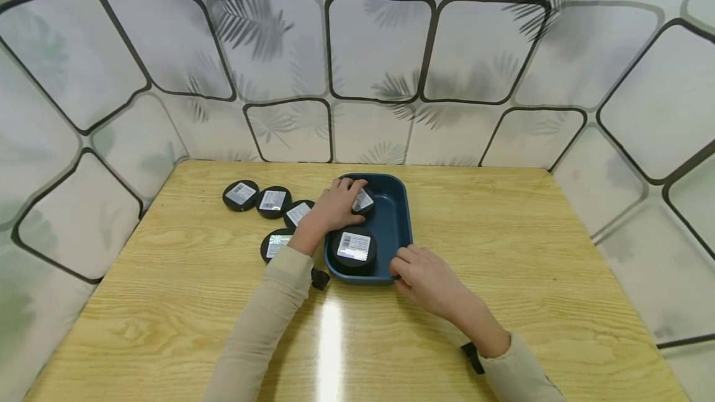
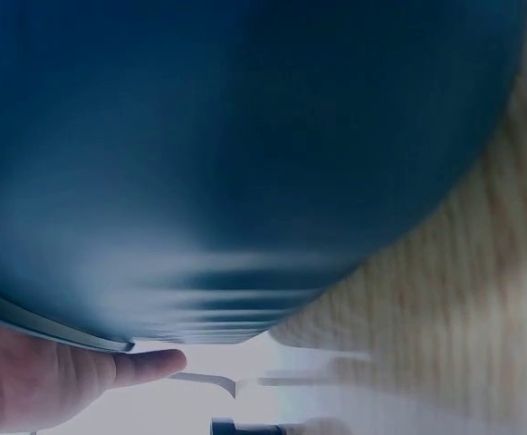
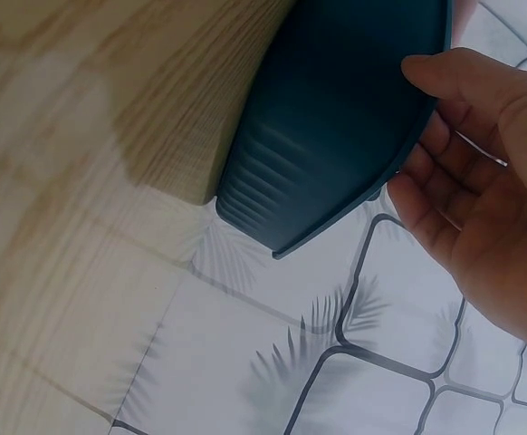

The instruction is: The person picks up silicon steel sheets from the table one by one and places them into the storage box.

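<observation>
A dark blue rectangular tray (image 1: pixel 393 216) stands on the wooden table, its outer wall filling much of both wrist views. My left hand (image 1: pixel 335 206) reaches over the tray's left rim and grips a flat round black container (image 1: pixel 363 201) with a white label, in the far left part of the tray. The fingers partly hide this container. Closer to me in the tray lies another black container (image 1: pixel 354 248), label up. At the tray's near right corner my right hand (image 1: pixel 430 281) pinches the rim, with the thumb (image 3: pixel 435 74) on the outer wall.
Left of the tray lie several more labelled black containers (image 1: pixel 241 195), one of them (image 1: pixel 275 245) partly behind the left forearm. A patterned cloth wall (image 1: pixel 380 48) rises behind the table (image 1: pixel 503 228) and at both sides.
</observation>
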The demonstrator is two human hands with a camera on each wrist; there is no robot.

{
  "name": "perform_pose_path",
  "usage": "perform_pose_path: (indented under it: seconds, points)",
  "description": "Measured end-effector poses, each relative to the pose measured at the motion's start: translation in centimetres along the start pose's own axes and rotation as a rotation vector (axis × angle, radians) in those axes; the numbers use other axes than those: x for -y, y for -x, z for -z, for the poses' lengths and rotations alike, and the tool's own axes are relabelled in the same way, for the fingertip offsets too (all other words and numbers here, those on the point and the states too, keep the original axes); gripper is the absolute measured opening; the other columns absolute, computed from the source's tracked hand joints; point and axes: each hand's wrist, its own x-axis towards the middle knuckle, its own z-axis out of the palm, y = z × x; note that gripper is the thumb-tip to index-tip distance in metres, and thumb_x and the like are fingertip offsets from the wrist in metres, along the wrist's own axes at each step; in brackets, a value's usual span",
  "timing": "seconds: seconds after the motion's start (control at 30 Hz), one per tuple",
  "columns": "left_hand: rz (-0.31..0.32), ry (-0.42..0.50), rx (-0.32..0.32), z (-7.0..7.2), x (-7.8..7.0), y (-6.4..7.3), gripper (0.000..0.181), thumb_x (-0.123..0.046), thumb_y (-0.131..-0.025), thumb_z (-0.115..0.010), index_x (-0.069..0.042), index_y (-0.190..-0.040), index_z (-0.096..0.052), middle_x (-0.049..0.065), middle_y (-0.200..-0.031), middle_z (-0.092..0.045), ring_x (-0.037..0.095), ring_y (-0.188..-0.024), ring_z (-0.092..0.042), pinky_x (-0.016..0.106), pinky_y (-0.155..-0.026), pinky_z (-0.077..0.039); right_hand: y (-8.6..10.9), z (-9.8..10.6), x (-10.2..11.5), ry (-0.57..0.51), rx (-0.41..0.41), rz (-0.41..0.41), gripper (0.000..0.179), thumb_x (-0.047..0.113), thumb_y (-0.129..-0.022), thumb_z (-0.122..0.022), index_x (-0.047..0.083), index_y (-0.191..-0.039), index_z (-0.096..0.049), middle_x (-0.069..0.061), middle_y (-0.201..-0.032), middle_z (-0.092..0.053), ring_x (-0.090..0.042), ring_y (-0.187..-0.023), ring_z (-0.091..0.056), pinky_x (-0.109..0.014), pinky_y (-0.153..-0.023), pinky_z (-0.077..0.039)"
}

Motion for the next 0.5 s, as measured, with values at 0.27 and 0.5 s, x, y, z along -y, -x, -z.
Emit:
perform_pose_path:
  seconds: [0.27,0.5]
  points:
    - [0.005,0.017,-0.015,0.05,-0.12,0.05,0.083,-0.039,-0.088,-0.075,-0.016,-0.154,-0.03,0.02,-0.15,-0.036,0.038,-0.136,-0.037,0.055,-0.103,-0.04,-0.06,0.17,0.02,-0.002,0.005,0.0,0.022,0.01,-0.078,-0.083,0.014,-0.083,-0.062,0.002,-0.083,-0.057,-0.015,-0.077,-0.054,-0.031,-0.07,-0.048]
    - [0.01,0.007,-0.022,-0.05,-0.07,0.03,0.082,-0.039,-0.088,-0.075,-0.016,-0.153,-0.031,0.02,-0.15,-0.034,0.038,-0.136,-0.035,0.054,-0.103,-0.04,-0.05,0.16,-0.03,-0.006,0.007,0.007,0.022,0.009,-0.078,-0.083,0.014,-0.083,-0.062,0.002,-0.082,-0.057,-0.014,-0.076,-0.053,-0.03,-0.068,-0.047]
